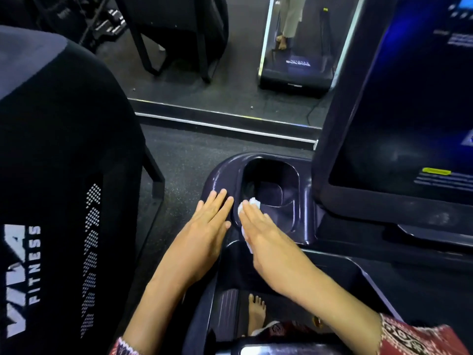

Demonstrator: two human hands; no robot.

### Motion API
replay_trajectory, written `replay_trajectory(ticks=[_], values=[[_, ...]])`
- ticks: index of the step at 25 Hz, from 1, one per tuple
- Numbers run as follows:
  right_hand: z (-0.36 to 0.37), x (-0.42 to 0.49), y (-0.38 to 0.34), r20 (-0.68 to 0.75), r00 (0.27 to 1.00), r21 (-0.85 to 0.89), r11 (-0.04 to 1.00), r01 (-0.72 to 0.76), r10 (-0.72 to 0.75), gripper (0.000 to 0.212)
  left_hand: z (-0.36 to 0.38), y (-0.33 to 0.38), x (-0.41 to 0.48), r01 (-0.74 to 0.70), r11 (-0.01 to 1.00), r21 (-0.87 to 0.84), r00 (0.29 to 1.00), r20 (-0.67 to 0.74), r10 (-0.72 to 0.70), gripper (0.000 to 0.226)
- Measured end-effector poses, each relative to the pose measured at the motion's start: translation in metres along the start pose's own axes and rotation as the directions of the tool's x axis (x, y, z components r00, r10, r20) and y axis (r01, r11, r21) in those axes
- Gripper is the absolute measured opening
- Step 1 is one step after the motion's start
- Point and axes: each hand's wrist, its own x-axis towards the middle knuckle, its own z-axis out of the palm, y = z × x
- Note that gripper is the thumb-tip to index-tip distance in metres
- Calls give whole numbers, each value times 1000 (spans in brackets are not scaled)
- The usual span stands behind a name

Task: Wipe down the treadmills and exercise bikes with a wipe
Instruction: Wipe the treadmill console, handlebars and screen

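A dark treadmill console (pixel 304 226) fills the middle and right, with a cup-holder recess (pixel 271 185) at its left end. My right hand (pixel 263 234) lies flat with straight fingers on a white wipe (pixel 249 204), pressing it onto the rim of the recess. The wipe shows at my fingertips and under my palm edge. Beside it, my left hand (pixel 204 224) rests flat, fingers straight, on the console's left corner. The treadmill screen (pixel 409 103) glows blue at the upper right.
A neighbouring machine's black padded back with white lettering (pixel 51 175) rises at the left. A mirror with a metal floor rail (pixel 225 124) runs across ahead and reflects a treadmill and a person's legs. My bare foot (pixel 256 313) stands on the deck below.
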Motion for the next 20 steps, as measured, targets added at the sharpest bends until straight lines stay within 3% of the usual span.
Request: replay_trajectory(ticks=[3, 6, 10, 14, 17, 19, 20], values=[[-5, -28, 18, -118, 992, -222, 973, -64, 38, 81, -1, 3, 2, 4, 1000, 1, 1000, 18, -4, 59], [-4, -34, 11, -171, 979, -314, 936, -161, 111, 67, 1, 4, 4, 0, 1000, 30, 999, 44, -2, 61], [5, -28, 7, -164, 986, -288, 957, -34, -14, 39, 0, 4, 5, -13, 999, 49, 998, 61, 10, 62], [-10, -20, 14, -121, 975, -340, 915, -216, 185, 73, -1, 5, 8, -13, 1000, -25, 999, 42, 14, 75], [-21, 10, 8, 90, 949, -310, 914, -263, 303, 93, 2, 6, 14, -16, 999, -33, 999, 47, 18, 79], [-24, 15, 8, 122, 932, -261, 917, -301, 340, 83, 1, 4, 15, -24, 999, -22, 998, 49, 25, 75], [-23, 13, 5, 33, 939, -280, 905, -320, 342, 72, 0, 4, 14, -33, 999, -19, 998, 50, 34, 74]])
